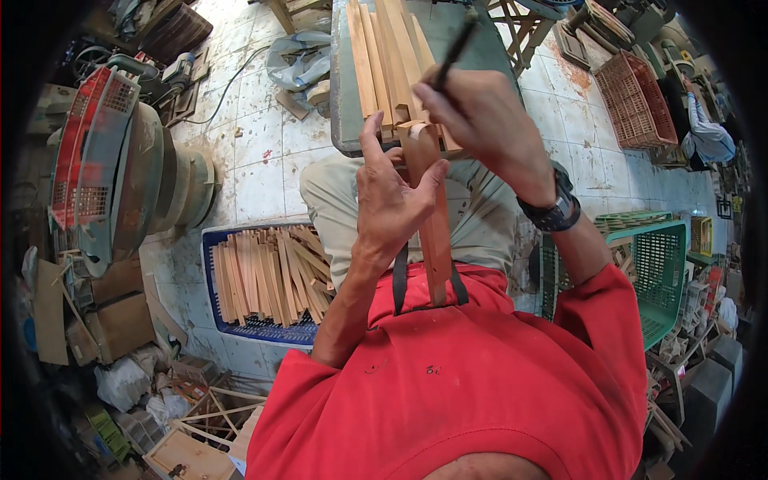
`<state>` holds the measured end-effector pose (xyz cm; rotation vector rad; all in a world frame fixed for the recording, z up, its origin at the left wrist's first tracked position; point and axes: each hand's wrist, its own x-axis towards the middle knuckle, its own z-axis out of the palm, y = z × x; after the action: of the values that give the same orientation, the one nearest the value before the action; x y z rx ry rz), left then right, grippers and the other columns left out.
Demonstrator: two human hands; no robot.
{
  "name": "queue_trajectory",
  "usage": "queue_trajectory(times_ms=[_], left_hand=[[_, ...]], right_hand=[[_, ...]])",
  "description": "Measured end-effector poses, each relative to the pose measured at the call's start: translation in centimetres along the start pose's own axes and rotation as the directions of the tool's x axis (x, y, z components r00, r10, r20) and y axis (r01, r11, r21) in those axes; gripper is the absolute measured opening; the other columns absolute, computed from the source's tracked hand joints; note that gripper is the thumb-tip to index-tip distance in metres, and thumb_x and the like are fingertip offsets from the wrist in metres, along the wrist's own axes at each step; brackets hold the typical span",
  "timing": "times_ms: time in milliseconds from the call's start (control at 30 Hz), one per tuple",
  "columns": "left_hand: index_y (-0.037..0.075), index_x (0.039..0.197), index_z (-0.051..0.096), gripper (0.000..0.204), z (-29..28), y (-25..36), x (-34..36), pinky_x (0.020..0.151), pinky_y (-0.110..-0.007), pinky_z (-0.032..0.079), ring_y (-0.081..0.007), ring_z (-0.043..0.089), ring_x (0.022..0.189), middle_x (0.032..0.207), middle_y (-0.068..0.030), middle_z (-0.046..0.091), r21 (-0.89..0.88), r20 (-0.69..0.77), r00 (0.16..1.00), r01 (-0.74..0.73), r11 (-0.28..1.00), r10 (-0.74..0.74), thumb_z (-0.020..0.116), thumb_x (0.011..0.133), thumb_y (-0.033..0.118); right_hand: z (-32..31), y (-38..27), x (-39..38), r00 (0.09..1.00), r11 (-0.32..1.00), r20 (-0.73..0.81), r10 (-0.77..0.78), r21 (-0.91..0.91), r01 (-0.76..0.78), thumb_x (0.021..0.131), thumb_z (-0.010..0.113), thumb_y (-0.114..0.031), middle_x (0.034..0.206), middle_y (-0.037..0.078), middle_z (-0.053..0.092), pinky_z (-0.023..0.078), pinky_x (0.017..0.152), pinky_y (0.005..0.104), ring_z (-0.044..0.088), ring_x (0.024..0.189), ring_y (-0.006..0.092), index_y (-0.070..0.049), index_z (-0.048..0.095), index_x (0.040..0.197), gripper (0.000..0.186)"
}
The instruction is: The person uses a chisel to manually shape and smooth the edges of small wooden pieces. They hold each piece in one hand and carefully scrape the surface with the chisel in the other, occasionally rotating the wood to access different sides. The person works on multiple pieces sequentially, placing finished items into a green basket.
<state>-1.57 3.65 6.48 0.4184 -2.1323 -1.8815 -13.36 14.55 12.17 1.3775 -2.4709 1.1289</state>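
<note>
A long wooden strip (436, 240) slants from the near edge of the green-topped bench (346, 132) back to my red shirt. My left hand (392, 196) grips its upper part, with the thumb along its face and the index finger stretched toward the bench. Above the strip's far end, my right hand (492, 120) is closed on a dark slender tool (458, 46). Motion blurs the tool, so its kind cannot be made out. Several pale wooden strips (364, 64) lie lengthwise on the bench, just beyond my left fingers.
At my left, a blue crate (264, 338) holds many wooden strips. A green crate (660, 296) stands at my right, and a red crate (620, 100) farther off. A machine with a red guard (88, 144) stands at far left. A plastic bag (300, 60) lies beside the bench.
</note>
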Motion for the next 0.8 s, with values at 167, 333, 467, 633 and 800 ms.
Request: queue_trajectory(times_ms=[167,333,467,633,800], left_hand=[[-0.007,0.144,0.015,0.090,-1.2,-2.6,0.7,0.074,-0.031,0.057,-0.0216,0.070,0.086,0.099,-0.0211,0.069,-0.260,0.086,0.996,0.057,0.964,-0.035,0.078,0.081,0.006],[-0.006,0.145,0.017,0.088,-1.8,-2.5,1.1,0.080,-0.031,0.056,-0.0219,0.068,0.094,0.105,-0.0204,0.068,-0.370,0.202,0.975,0.159,0.915,-0.088,0.077,0.082,0.006],[-0.004,0.147,0.015,0.095,-0.8,-2.0,1.0,0.090,-0.036,0.053,-0.0249,0.064,0.106,0.115,-0.0210,0.065,-0.328,0.220,0.972,0.152,0.932,-0.081,0.081,0.079,0.010],[0.006,0.152,0.014,0.117,-1.1,-3.0,-0.1,0.105,-0.050,0.040,-0.0337,0.046,0.130,0.145,-0.0214,0.041,-0.268,0.388,0.921,0.094,0.959,0.018,0.091,0.065,0.024],[0.008,0.151,0.025,0.106,-1.8,-4.1,-3.8,0.100,-0.043,0.048,-0.0290,0.056,0.121,0.152,-0.0191,0.032,-0.333,0.537,0.821,-0.004,0.943,0.193,0.089,0.067,0.010]], right_hand=[[0.9,0.0,-5.0,0.898,0.789,-0.106,0.428,0.529,-0.313,0.100,0.054,-0.015,0.083,0.009,0.071,0.053,0.061,0.0264,0.065,0.067,0.0103,0.002,0.062,0.102,0.018],[6.8,-1.8,-11.9,0.853,0.735,-0.104,0.511,0.568,-0.371,0.093,0.064,-0.012,0.092,0.015,0.071,0.057,0.072,0.0308,0.072,0.084,0.0199,0.002,0.058,0.114,0.026],[8.8,-3.9,-12.6,0.822,0.697,-0.024,0.569,0.543,-0.468,0.081,0.076,-0.011,0.092,0.017,0.070,0.056,0.069,0.0330,0.072,0.081,0.0214,0.002,0.056,0.120,0.046],[8.1,-2.6,-11.2,0.605,0.424,-0.188,0.774,0.863,-0.274,0.088,0.072,-0.015,0.081,0.002,0.062,0.047,0.056,0.0234,0.059,0.065,0.0095,0.001,0.053,0.127,0.046],[3.7,0.8,-8.6,0.418,0.162,-0.211,0.884,0.975,0.149,0.095,0.062,-0.021,0.081,0.003,0.056,0.046,0.061,0.0227,0.054,0.068,0.0094,0.006,0.052,0.126,0.041]])
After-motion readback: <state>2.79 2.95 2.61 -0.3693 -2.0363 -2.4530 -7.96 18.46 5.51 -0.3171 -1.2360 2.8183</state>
